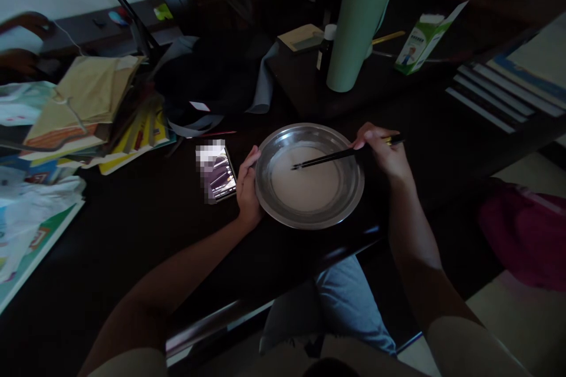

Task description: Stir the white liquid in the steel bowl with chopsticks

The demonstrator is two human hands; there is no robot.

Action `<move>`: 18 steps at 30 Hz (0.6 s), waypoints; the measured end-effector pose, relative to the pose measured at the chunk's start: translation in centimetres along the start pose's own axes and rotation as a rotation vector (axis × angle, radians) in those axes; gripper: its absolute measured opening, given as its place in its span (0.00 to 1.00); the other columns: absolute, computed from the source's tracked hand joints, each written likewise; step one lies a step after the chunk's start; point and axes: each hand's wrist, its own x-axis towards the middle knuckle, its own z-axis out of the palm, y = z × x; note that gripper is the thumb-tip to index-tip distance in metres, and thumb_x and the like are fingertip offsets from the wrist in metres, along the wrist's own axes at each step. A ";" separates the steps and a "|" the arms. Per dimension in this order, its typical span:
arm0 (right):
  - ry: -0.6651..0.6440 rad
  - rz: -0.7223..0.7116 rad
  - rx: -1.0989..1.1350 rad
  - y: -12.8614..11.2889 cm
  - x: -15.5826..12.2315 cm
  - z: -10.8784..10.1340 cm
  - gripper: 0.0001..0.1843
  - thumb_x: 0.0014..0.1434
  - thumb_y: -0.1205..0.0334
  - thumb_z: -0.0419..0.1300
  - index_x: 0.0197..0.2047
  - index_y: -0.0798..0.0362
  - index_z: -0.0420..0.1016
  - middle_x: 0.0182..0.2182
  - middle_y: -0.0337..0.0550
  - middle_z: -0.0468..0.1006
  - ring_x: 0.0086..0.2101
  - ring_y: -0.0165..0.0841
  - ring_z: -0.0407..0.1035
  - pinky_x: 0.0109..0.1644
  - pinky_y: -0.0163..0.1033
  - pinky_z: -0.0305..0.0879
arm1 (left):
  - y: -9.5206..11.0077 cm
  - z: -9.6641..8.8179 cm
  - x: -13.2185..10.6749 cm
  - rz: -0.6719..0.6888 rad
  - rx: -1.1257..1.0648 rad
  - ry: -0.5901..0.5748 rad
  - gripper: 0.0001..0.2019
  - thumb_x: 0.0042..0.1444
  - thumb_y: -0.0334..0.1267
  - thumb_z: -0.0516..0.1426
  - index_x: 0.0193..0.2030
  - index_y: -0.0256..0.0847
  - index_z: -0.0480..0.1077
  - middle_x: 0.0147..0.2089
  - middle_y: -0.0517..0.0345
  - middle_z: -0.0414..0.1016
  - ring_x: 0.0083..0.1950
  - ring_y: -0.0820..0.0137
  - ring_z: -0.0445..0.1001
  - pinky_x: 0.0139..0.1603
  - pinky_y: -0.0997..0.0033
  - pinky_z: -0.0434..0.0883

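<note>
Right hand [381, 146]: grip clamped on black chopsticks [325, 158].
Left hand [248, 185]: grip holding steel basin [352, 189], nine o'clock.
Spill risk: tilting could slop pale contents [305, 185] toward smartphone [224, 174], nine o'clock.

I see the bowl [309, 224] in shiny silver around milky beige contents [305, 188], and the chopsticks [327, 158] in black with a gold accent near the upper end. I read the table [265, 259] as near-black, the tall flask [363, 17] as soft sage green and the small carton [413, 50] as green and white. The jeans [354, 303] look faded blue to me, the fabric [522, 232] deep magenta.
</note>
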 end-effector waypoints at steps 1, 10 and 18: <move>0.047 -0.007 0.028 0.1 0.0 -0.1 0.26 0.65 0.36 0.67 0.24 0.43 0.84 0.24 0.40 0.80 0.30 0.38 0.75 0.42 0.50 0.71 | 0.0 0.0 0.0 -0.002 0.003 -0.002 0.17 0.71 0.54 0.60 0.58 0.52 0.82 0.73 0.57 0.77 0.79 0.53 0.69 0.84 0.43 0.60; -0.187 0.001 -0.037 -0.5 -0.2 0.1 0.25 0.65 0.34 0.65 0.26 0.41 0.85 0.26 0.40 0.83 0.34 0.39 0.77 0.49 0.53 0.72 | 0.1 0.0 0.0 0.012 0.009 -0.010 0.17 0.72 0.53 0.59 0.58 0.52 0.82 0.73 0.56 0.76 0.79 0.54 0.68 0.85 0.42 0.58; 0.046 -0.025 0.070 0.2 -0.2 -0.3 0.28 0.65 0.35 0.66 0.21 0.43 0.81 0.21 0.40 0.77 0.28 0.38 0.72 0.42 0.51 0.68 | 0.4 0.1 -0.1 -0.008 -0.002 -0.001 0.18 0.71 0.54 0.60 0.58 0.50 0.82 0.74 0.53 0.76 0.80 0.52 0.67 0.84 0.41 0.58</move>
